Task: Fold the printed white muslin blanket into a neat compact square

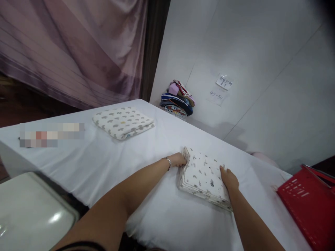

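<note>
A thick folded cloth [205, 176], white with small grey and dark prints, lies on the white-covered table in front of me. My left hand [180, 159], with a bracelet at the wrist, is closed on its far left edge, fingers curled into the layers. At the opposite side, my right hand [230, 178] grips the right edge, its thumb near the top surface and its other fingers partly hidden. Farther left rests another folded cloth [123, 122], cream with grey mushroom-like shapes, apart from both hands.
A red plastic basket [309, 205] stands at the right end of the table [104, 164]. Folded clothes [177, 99] are piled beyond the far edge, against the wall with paper notes [221, 89]. A glossy white seat [34, 212] is at lower left. A pixelated item lies far left.
</note>
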Tool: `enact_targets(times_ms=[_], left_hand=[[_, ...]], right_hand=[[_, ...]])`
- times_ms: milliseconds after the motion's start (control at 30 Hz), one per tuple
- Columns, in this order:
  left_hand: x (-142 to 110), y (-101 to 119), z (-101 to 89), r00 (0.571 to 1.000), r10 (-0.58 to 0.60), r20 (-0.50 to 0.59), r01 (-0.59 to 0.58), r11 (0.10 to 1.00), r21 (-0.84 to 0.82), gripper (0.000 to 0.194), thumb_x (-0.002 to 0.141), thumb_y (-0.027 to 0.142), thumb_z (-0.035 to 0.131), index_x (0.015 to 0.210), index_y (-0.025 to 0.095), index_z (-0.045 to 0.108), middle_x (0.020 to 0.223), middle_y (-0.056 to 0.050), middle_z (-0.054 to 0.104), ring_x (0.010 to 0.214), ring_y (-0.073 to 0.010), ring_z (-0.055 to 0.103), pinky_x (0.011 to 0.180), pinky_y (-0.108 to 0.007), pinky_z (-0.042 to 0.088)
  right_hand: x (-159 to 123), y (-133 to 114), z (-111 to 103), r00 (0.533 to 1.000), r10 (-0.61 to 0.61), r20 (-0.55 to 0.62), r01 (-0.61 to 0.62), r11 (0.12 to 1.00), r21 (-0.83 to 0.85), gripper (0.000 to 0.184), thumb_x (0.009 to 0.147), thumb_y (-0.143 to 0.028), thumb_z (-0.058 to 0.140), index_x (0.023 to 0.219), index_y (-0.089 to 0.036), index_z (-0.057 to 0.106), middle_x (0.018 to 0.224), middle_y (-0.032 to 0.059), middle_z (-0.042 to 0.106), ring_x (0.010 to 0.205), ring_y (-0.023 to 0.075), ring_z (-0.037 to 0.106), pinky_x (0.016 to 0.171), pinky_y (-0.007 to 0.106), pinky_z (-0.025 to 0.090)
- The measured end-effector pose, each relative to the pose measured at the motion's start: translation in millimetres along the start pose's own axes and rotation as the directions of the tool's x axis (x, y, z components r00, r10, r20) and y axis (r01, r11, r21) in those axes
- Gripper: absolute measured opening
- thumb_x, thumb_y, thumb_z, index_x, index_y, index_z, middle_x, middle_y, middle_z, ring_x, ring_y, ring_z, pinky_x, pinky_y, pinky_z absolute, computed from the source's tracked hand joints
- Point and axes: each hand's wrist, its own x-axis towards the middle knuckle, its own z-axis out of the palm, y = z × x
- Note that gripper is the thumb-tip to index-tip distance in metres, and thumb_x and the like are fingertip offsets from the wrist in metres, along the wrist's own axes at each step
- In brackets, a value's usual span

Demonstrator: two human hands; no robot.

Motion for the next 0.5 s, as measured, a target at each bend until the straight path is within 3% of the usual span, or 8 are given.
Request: enact_targets(times_ms=[100,300,500], left_hand=[[-7,1,2.1,1.000,-0.006,0.011,0.006,0.998,0.062,0.019,0.075,0.030,0.063,0.066,0.013,0.059,0.051,0.000,0.056,0.049,-0.0110,0.051,0.046,-0.022,0.040],[-10,-1,4.9,1.000,0.008,0.005,-0.009,0.989,0.149,0.027,0.089,0.038,0.051,0.095,0.013,0.059,0.088,-0.003,0.062,0.073,-0.0118,0.059,0.066,-0.029,0.052],[-11,-11,1.2,0.989,0.064,-0.131,-0.035,0.977,0.211,0.022,0.079,0.035,0.060,0.078,0.013,0.063,0.086,-0.009,0.067,0.081,-0.0199,0.063,0.066,-0.027,0.047]], right_hand=[[-2,-1,-1,1.000,-0.002,0.004,0.002,1.000,0.004,0.070,0.089,-0.059,0.021,0.129,-0.008,0.048,0.130,0.0205,0.051,0.118,0.0314,0.049,0.096,0.042,0.038],[-3,0,-2,1.000,0.000,0.015,-0.001,1.000,0.009,0.070,0.088,-0.059,0.021,0.129,-0.009,0.047,0.132,0.0202,0.049,0.120,0.0310,0.048,0.097,0.042,0.037],[1,1,1,1.000,-0.003,0.022,0.003,1.000,0.019,0.071,0.087,-0.060,0.022,0.130,-0.009,0.046,0.133,0.0203,0.047,0.122,0.0324,0.045,0.098,0.043,0.036]])
